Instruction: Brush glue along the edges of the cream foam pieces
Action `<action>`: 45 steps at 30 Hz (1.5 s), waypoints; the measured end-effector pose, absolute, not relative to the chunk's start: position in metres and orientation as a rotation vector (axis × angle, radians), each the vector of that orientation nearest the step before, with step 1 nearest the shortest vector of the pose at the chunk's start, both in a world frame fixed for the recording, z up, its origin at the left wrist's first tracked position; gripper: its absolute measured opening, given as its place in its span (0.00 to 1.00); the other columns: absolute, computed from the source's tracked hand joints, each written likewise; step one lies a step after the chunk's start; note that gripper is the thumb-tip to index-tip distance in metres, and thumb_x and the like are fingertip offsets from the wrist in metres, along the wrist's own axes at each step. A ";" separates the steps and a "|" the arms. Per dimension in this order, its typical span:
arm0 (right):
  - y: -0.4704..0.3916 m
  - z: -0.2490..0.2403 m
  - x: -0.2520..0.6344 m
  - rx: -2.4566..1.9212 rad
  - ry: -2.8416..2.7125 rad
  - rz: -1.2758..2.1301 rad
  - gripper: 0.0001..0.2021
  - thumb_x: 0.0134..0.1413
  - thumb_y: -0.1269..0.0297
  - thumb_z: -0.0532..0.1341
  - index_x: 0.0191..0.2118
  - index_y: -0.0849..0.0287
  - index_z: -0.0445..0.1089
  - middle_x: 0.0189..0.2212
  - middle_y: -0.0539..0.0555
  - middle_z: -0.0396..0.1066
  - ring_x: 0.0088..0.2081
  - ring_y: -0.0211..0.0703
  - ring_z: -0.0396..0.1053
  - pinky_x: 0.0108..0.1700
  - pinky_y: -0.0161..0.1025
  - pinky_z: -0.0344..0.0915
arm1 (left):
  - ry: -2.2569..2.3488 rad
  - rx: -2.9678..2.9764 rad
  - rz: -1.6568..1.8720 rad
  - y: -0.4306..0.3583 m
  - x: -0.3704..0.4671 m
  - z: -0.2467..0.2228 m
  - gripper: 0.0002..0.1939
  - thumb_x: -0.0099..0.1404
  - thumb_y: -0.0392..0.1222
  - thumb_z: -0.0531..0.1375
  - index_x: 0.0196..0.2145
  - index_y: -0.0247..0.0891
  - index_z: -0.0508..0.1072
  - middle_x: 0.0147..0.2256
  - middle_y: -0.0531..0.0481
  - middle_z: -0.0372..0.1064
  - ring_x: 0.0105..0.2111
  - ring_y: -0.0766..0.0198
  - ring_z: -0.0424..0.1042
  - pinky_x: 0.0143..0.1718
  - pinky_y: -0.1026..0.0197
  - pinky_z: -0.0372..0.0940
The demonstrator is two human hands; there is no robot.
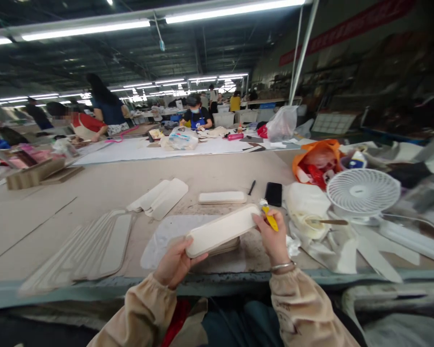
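Head view looked down on two beige, gathered sleeves at the near edge of the counter (94,188). The left hand (175,262) cupped the near end of a long, rounded cream panel (222,230), fingers closed around its edge from beneath, so that the panel hung tilted just above a pale work mat (166,236). The right hand (273,236) steadied the far end, with its fingers wrapped on a yellow tool (270,219) whose tip met the panel's corner. With only the ends gripped, the panel could have sagged or slipped, and the tool might have scuffed the smooth face, as I judged it.

Left of the mat lay a fanned stack of flat, stiff pieces (90,250) of the same rounded outline. Further on rested two more cream pieces (161,197), a finished-looking panel (222,197), a pen (252,187) and a dark phone (274,193). To the right stood a white fan (363,192) with a ribbed grille, crumpled white sheets beside it, and an orange bag (316,161). Far back, other people worked at long tables under strip lights.
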State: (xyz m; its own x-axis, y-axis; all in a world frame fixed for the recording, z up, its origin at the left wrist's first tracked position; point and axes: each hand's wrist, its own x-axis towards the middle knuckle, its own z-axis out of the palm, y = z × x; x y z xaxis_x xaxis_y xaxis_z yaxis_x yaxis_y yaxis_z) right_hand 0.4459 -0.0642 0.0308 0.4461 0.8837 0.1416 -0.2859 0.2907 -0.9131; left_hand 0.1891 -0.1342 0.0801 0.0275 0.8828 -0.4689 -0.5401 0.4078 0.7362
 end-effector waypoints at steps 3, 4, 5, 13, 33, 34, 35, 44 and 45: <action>-0.064 0.032 0.445 -0.945 -0.772 0.855 0.23 0.40 0.59 0.73 0.34 0.53 0.58 0.26 0.41 0.62 0.26 0.33 0.60 0.30 0.32 0.61 | 1.065 0.483 1.156 -0.139 0.191 0.078 0.18 0.60 0.30 0.63 0.49 0.35 0.73 0.47 0.42 0.76 0.44 0.53 0.77 0.41 0.51 0.77; -0.063 0.032 0.445 -0.944 -0.779 0.847 0.22 0.40 0.59 0.73 0.34 0.53 0.58 0.26 0.41 0.62 0.26 0.33 0.60 0.30 0.32 0.61 | 1.079 0.497 1.153 -0.140 0.192 0.077 0.19 0.58 0.29 0.64 0.49 0.35 0.74 0.46 0.42 0.76 0.44 0.53 0.77 0.41 0.52 0.77; -0.063 0.032 0.445 -0.944 -0.785 0.842 0.22 0.40 0.58 0.72 0.34 0.53 0.57 0.26 0.41 0.62 0.26 0.34 0.60 0.30 0.32 0.61 | 1.098 0.502 1.149 -0.140 0.193 0.077 0.20 0.57 0.28 0.65 0.48 0.34 0.74 0.46 0.42 0.77 0.44 0.53 0.77 0.41 0.52 0.77; -0.066 0.036 0.449 -1.003 -0.770 0.831 0.24 0.38 0.56 0.73 0.34 0.53 0.57 0.26 0.42 0.62 0.26 0.34 0.61 0.29 0.33 0.63 | 1.112 0.495 1.175 -0.143 0.202 0.076 0.24 0.53 0.27 0.66 0.49 0.33 0.75 0.42 0.40 0.78 0.40 0.53 0.78 0.38 0.55 0.77; -0.065 0.038 0.445 -1.013 -0.821 0.798 0.23 0.40 0.55 0.72 0.35 0.53 0.57 0.27 0.42 0.63 0.26 0.35 0.61 0.30 0.34 0.62 | 1.143 0.435 1.185 -0.148 0.201 0.072 0.24 0.51 0.27 0.68 0.48 0.33 0.75 0.41 0.41 0.79 0.42 0.50 0.79 0.43 0.51 0.77; -0.065 0.039 0.445 -1.009 -0.819 0.798 0.23 0.40 0.55 0.72 0.35 0.53 0.57 0.27 0.43 0.63 0.26 0.35 0.61 0.30 0.34 0.62 | 1.149 0.437 1.178 -0.149 0.201 0.071 0.23 0.52 0.27 0.67 0.47 0.33 0.75 0.41 0.41 0.79 0.41 0.50 0.79 0.43 0.51 0.77; -0.065 0.039 0.445 -1.003 -0.815 0.799 0.23 0.40 0.55 0.72 0.35 0.53 0.57 0.27 0.43 0.63 0.26 0.35 0.60 0.30 0.34 0.61 | 1.155 0.441 1.174 -0.150 0.202 0.071 0.22 0.52 0.27 0.67 0.46 0.33 0.75 0.40 0.42 0.79 0.41 0.50 0.79 0.43 0.51 0.77; -0.065 0.041 0.449 -0.988 -0.803 0.786 0.22 0.41 0.57 0.72 0.35 0.53 0.58 0.25 0.41 0.61 0.25 0.34 0.59 0.30 0.34 0.60 | 1.141 0.494 1.150 -0.150 0.205 0.063 0.24 0.55 0.27 0.66 0.50 0.34 0.74 0.42 0.41 0.78 0.41 0.52 0.78 0.41 0.53 0.77; -0.066 0.041 0.450 -0.991 -0.805 0.786 0.22 0.40 0.57 0.72 0.35 0.53 0.58 0.25 0.41 0.62 0.26 0.34 0.59 0.31 0.34 0.60 | 1.135 0.492 1.150 -0.151 0.206 0.063 0.24 0.54 0.27 0.66 0.50 0.34 0.73 0.42 0.41 0.78 0.41 0.52 0.78 0.41 0.53 0.77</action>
State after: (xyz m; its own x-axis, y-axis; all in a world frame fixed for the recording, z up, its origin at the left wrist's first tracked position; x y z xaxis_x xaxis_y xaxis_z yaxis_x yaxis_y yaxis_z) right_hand 0.4498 -0.0659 0.0413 0.4769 0.8525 0.2140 -0.1929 0.3390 -0.9208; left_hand 0.2056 -0.1506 0.0629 -0.0232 0.8948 -0.4459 -0.4572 0.3871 0.8007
